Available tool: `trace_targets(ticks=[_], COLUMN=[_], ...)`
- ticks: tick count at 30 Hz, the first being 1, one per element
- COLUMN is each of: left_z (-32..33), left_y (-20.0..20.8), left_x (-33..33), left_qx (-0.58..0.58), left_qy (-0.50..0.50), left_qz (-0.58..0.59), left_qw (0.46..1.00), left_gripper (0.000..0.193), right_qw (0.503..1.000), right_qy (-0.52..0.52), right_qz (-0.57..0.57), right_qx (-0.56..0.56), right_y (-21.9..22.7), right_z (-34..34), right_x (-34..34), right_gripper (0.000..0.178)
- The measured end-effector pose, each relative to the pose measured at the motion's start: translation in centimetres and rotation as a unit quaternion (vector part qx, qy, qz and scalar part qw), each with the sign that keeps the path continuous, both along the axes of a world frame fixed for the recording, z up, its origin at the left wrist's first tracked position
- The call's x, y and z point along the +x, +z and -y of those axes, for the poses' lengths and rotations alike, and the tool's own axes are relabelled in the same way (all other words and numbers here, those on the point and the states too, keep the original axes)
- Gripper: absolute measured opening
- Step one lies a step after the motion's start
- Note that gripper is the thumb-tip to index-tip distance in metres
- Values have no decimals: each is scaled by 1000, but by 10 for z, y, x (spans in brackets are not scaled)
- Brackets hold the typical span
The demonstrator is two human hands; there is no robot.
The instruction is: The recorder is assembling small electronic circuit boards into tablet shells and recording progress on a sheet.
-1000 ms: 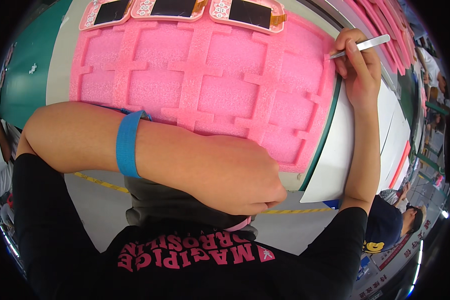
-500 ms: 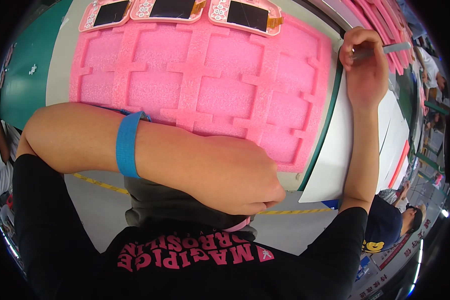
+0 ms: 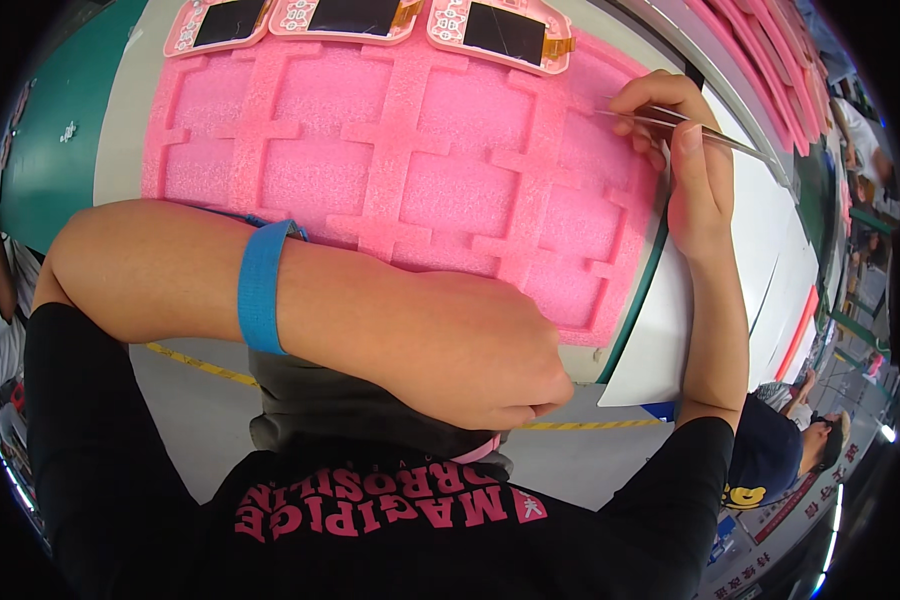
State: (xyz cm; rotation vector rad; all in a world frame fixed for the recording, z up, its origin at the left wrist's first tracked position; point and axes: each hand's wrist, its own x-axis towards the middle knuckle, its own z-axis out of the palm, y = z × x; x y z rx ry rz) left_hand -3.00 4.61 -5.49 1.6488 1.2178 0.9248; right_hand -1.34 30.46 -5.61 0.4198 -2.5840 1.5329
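My left forearm, with a blue wrist strap on it, lies across the front of a pink foam tray. My left hand is closed with its fingers curled under, close to my body. What it holds, if anything, is hidden; a curved pink edge shows just below it. My right hand grips a pair of metal tweezers over the tray's right side. The tweezers' tips point left, above a compartment. Their rear end sticks out to the right, past the hand.
Pink handheld device halves with dark screens sit along the tray's far edge. White sheets lie right of the tray. Pink foam trays are stacked at the far right. A person is at the right. A green mat covers the left.
My right hand has moved left from beside the tray to over its right side, and the tweezers now point left. My left hand has stayed nearly still.
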Motion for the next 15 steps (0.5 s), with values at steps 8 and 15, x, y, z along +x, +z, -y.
trace_targets(ticks=[8, 15], left_z=[2, 1], left_y=[2, 1], left_x=[-1, 0], left_qx=[-11, -10], left_qy=[-2, -5], left_qz=[-23, -8], left_qw=[1000, 1000], left_gripper=[21, 21], right_qw=[998, 1000], right_qy=[-5, -19], right_qz=[-15, 13], right_qx=[59, 19], right_y=[1, 5], right_z=[5, 6], right_x=[-4, -1], right_gripper=[44, 45])
